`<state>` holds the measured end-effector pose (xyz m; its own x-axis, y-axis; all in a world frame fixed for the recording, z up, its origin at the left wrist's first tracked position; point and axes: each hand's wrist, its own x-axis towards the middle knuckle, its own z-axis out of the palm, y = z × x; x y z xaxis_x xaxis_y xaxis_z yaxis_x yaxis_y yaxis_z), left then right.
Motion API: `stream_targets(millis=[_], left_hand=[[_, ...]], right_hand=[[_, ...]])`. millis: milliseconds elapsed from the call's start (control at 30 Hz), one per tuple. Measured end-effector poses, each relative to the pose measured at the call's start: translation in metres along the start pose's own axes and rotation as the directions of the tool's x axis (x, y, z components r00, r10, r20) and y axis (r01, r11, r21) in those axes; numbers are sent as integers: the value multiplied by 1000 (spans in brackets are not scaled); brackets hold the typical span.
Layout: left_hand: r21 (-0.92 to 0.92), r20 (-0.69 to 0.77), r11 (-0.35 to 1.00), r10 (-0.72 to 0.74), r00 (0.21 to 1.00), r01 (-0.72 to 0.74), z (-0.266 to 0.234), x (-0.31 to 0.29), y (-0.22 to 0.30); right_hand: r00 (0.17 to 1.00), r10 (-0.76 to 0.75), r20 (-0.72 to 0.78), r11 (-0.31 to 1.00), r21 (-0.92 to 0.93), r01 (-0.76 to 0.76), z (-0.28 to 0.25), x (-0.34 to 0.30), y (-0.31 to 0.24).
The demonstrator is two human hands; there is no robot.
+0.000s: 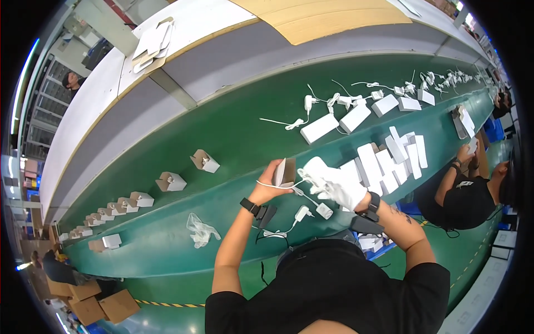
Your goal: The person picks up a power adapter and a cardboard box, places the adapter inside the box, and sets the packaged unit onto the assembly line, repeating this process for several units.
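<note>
My left hand is wrapped around a small cardboard box, white outside and brown inside, with its flap standing up. A white cable crosses in front of that hand and runs toward my right hand. The right hand wears a white glove, and its fingers close on the cable beside the box. Just below the glove a white power adapter hangs or lies, I cannot tell which. Nearer to me, a second white adapter with a cord rests on the green belt.
White closed boxes lie grouped right of my glove. Beyond them, long boxes and corded adapters line the far belt. Several open boxes stand at left. A clear plastic bag lies nearby. A co-worker works at right.
</note>
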<state>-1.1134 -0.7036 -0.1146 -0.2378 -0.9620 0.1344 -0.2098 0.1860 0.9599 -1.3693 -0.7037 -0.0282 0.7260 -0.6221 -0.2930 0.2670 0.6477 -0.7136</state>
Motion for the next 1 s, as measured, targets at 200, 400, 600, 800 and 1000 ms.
stream_targets(millis=[200, 400, 600, 800, 1000], left_hand=[[100, -184, 994, -25, 983, 44, -27, -15, -65], [240, -257, 971, 82, 963, -19, -17, -16, -75], [454, -184, 861, 343, 921, -230, 5, -15, -47], [98, -92, 984, 156, 984, -147, 28, -30, -35], [-193, 56, 981, 45, 997, -33, 25, -41, -27]], right_hand=[[985, -130, -110, 991, -24, 128, 30, -48, -5], [975, -152, -161, 986, -87, 140, 44, -62, -1], [995, 3, -104, 984, 179, 16, 29, -38, 23], [999, 48, -17, 967, 251, -42, 10, -2, 47], [973, -156, 169, 706, -670, 229, -9, 17, 34]])
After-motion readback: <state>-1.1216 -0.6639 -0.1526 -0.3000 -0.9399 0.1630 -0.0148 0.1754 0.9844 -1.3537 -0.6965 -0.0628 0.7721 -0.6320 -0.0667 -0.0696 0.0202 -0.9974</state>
